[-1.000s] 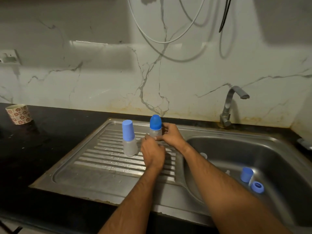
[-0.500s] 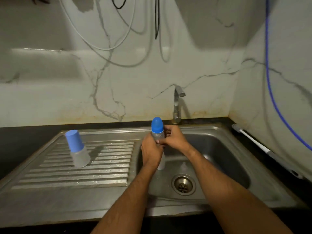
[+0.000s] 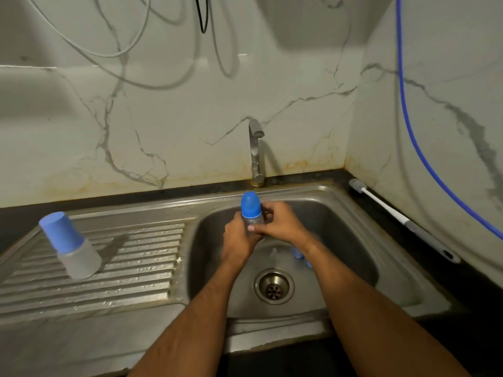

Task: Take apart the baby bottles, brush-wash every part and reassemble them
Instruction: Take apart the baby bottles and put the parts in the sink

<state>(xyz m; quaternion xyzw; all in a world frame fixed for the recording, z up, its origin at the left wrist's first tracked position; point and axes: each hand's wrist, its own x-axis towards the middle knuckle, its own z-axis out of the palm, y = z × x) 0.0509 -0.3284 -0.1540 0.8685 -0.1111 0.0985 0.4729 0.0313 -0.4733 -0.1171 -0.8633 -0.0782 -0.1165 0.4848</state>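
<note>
Head view: at centre frame, above the sink basin (image 3: 353, 235), a person holds a baby bottle (image 3: 251, 213) upright in both hands. The left hand (image 3: 238, 240) has its grip wrapped around the clear lower body, covering most of it; the right hand (image 3: 283, 227) has its grip curled against the bottle from the right, thumb laid across the front. Only the rounded blue cap and a strip of clear plastic below it show, so the bottle's base cannot be seen.

Behind the right wrist, small blue parts (image 3: 298, 253) lie on the basin floor, largely hidden by the forearm and hard to identify. A pale, blurred piece (image 3: 274, 253) sits just above the drain (image 3: 274, 286); what it is cannot be told.

At left of frame, a second bottle (image 3: 72, 247) with a blue cap stands on the ribbed draining board (image 3: 136, 268), well apart from the hands. The tap (image 3: 255, 151) rises at the back wall just behind the held bottle. At right, a bottle brush (image 3: 400, 217) lies on the dark table (image 3: 424, 268) beside the basin. A blue hose (image 3: 413, 137) hangs down the side wall, cut off by the frame's right edge.
</note>
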